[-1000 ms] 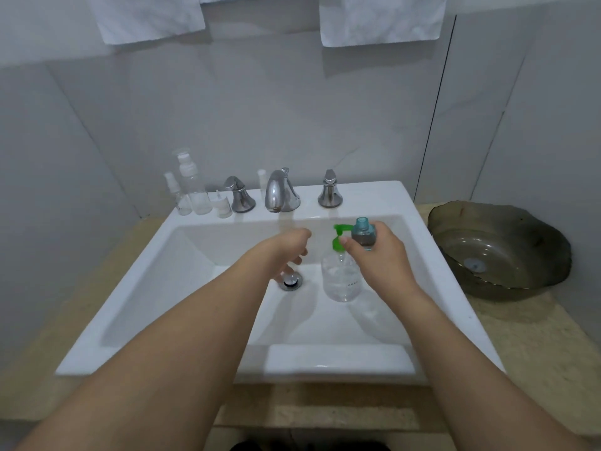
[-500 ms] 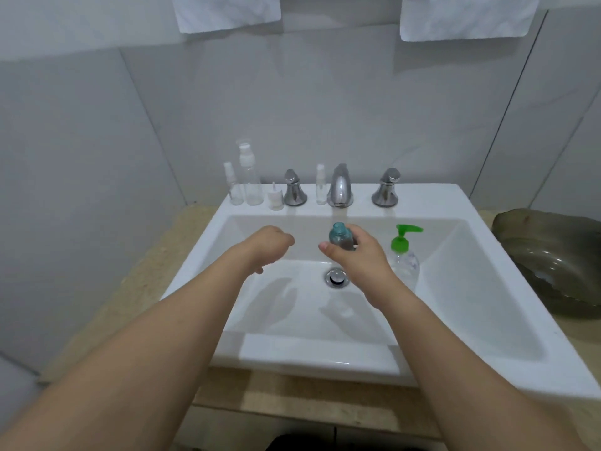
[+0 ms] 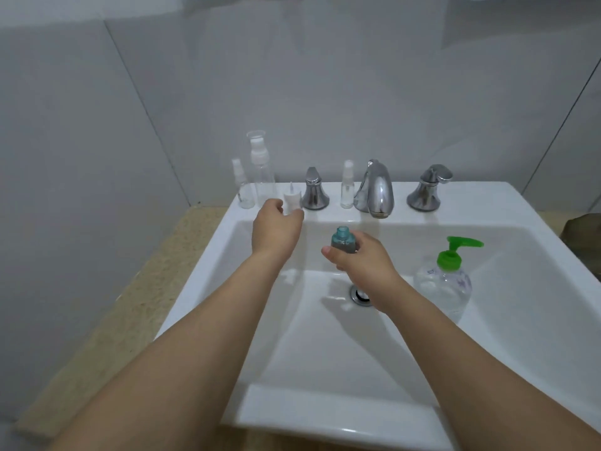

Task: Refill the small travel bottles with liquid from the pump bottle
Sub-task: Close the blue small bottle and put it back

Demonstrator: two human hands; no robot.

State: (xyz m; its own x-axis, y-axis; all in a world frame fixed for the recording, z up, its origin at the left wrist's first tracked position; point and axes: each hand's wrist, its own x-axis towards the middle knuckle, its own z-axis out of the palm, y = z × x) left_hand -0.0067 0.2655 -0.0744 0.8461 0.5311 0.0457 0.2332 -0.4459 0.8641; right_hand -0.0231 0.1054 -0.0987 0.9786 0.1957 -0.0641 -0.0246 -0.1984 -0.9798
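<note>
Our right hand (image 3: 361, 255) grips the uncapped teal bottle (image 3: 342, 240) over the sink (image 3: 487, 369) (pump bottle (image 3: 445, 281) beside); our left hand (image 3: 276, 227) curls by the white cap (image 3: 291, 198), contact unclear

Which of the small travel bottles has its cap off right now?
The teal bottle gripped in the right hand: its neck is bare. The three clear bottles on the sink's back ledge have spray tops.

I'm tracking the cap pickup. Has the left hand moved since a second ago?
Yes. The left hand has gone from above the drain up and left to the sink's back ledge, reaching the small white cap beside the left tap handle.
</note>
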